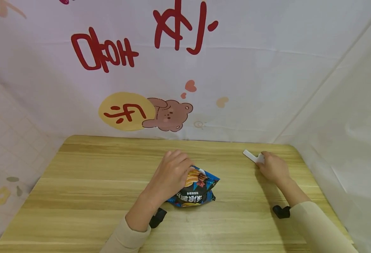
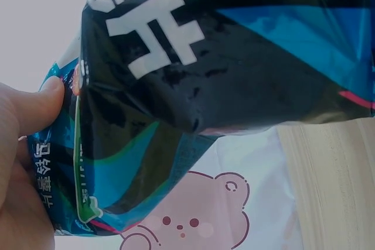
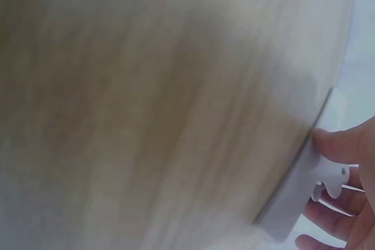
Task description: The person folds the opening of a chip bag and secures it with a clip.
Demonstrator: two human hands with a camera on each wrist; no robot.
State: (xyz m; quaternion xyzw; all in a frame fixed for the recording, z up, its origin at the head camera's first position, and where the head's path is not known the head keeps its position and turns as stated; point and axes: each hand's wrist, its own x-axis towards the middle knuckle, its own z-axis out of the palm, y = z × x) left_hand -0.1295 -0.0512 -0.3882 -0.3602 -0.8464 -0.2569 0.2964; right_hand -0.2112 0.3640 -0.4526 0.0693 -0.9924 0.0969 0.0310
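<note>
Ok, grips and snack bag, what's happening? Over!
Left grip pinching snack bag. Right grip holding white object. Head view: left grip partly hides snack bag.

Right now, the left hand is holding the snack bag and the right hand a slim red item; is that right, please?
Not quite: the slim item in the right hand is white, as the head view shows. The left hand does hold the snack bag.
</note>
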